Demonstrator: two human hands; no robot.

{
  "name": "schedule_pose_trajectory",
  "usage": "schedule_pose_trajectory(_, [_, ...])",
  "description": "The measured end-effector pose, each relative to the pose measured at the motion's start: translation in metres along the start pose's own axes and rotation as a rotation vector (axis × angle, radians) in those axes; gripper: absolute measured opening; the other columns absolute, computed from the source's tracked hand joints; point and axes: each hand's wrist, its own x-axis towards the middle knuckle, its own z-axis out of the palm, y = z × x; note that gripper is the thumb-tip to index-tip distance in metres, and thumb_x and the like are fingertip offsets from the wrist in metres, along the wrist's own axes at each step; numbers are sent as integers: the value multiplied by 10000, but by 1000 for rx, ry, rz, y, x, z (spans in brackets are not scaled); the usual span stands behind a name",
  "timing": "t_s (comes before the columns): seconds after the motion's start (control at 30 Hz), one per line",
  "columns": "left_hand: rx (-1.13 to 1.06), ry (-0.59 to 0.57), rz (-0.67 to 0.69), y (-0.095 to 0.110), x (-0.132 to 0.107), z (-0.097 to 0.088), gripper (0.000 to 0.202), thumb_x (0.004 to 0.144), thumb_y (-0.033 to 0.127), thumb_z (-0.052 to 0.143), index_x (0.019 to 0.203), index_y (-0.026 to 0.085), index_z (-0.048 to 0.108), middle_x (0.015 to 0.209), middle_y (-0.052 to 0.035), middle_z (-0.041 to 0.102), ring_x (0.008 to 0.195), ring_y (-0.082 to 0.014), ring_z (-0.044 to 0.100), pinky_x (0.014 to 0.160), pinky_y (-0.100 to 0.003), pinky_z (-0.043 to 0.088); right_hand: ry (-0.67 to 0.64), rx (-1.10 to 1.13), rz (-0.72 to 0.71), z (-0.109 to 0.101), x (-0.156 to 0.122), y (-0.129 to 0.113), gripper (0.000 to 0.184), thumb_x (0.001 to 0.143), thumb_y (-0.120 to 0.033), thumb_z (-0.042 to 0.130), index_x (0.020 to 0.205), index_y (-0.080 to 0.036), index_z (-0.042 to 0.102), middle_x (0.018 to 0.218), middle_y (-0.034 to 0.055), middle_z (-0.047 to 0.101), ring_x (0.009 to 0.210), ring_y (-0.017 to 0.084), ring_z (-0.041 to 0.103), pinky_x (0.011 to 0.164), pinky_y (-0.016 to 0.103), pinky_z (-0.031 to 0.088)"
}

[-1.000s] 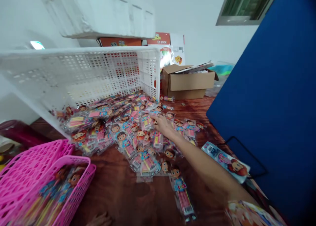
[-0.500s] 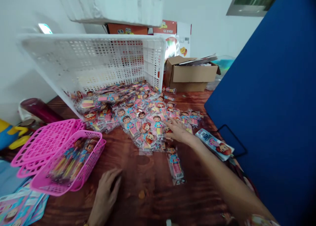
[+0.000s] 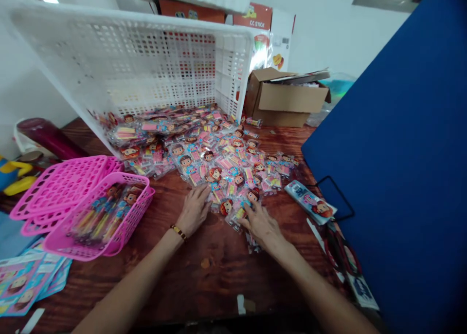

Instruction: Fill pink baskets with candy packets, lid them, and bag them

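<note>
Plastic packets (image 3: 215, 173): L hand (image 3: 194, 208) at nr edge, R hand (image 3: 263, 228) atop, fingers loosely spread, gap btwn hands.

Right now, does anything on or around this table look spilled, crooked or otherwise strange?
Yes. The white crate lies on its side, and small packets spread from its open side onto the table, looking spilled, though possibly tipped deliberately. A white scrap also lies loose near the front edge.
</note>
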Motion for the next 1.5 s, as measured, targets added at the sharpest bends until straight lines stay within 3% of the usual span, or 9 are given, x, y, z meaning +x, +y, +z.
schedule_pose_trajectory(0.1, [75, -77, 19, 4, 0, 4, 382, 935, 285, 494, 1312, 241, 536, 1417, -64, 527, 1276, -271, 457, 1056, -451, 379, -5, -34, -29, -13, -6, 15, 401, 940, -359, 519, 1319, -233, 549, 1372, 143, 524, 1164, 310, 548, 940, 477, 459])
schedule_pose_trajectory(0.2, [173, -84, -35, 8, -2, 4, 371, 924, 316, 510, 1278, 213, 550, 1357, -107, 563, 1155, -303, 522, 932, -457, 437, 64, -47, -148, -12, 0, 20, 468, 927, -286, 536, 1389, -244, 478, 1477, 113, 443, 1312, 302, 427, 1024, 489, 398])
schedule_pose_trajectory(0.43, [301, -15, -81, 31, -9, -6, 342, 908, 301, 511, 1208, 152, 579, 1250, -175, 585, 1080, -360, 509, 889, -539, 392, 41, -6, -409, 38, -36, -6, 516, 887, -343, 618, 1377, -264, 479, 1502, 89, 415, 1374, 340, 320, 1081, 576, 304])
schedule_pose_trajectory(0.67, [209, -111, 173, 66, -12, 14, 308, 972, 286, 431, 1240, 242, 577, 1256, -61, 617, 1214, -253, 448, 1001, -418, 358, 54, 163, -375, 33, -67, 2, 288, 947, -349, 539, 1212, -259, 610, 1282, 64, 587, 1207, 257, 469, 1013, 412, 389])
schedule_pose_trajectory(0.93, [283, -161, 227, 78, -3, 31, 275, 957, 272, 458, 1187, 220, 601, 1104, -91, 640, 1079, -288, 508, 1045, -559, 283, 141, 81, -53, 29, -52, 49, 330, 940, -285, 530, 1256, -224, 605, 1278, 96, 568, 1126, 266, 500, 959, 404, 419])
schedule_pose_trajectory(1.1, [357, -195, 236, 92, -47, 10, 298, 958, 230, 430, 1167, 140, 623, 1164, -143, 616, 1121, -315, 490, 1066, -564, 274, 230, 118, -5, 24, -66, 57, 341, 962, -269, 468, 1262, -184, 603, 1294, 112, 574, 1158, 262, 493, 1003, 411, 393])
schedule_pose_trajectory(1.2, [434, -198, 184, 95, -83, -6, 346, 948, 255, 461, 1230, 102, 589, 1181, -163, 612, 1107, -320, 500, 1060, -559, 287, 201, 132, -305, 16, -73, 39, 381, 952, -197, 444, 1312, -233, 563, 1377, 79, 539, 1293, 246, 406, 1087, 433, 306])
schedule_pose_trajectory(1.33, [515, -168, 97, 70, -127, -25, 335, 949, 287, 461, 1232, 170, 597, 1122, -124, 643, 1075, -308, 522, 1061, -587, 263, 53, 65, -665, 18, -69, 10, 452, 917, -132, 456, 1348, -253, 519, 1411, 76, 513, 1412, 257, 266, 1151, 550, 137])
schedule_pose_trajectory(1.5, [467, -90, 14, 28, -159, -42, 293, 943, 312, 464, 1164, 234, 640, 1024, -82, 668, 985, -279, 547, 986, -548, 324, 28, -49, -556, 28, -61, -3, 228, 897, -175, 521, 1084, -192, 650, 1043, 103, 639, 1105, 267, 528, 1099, 561, 252])
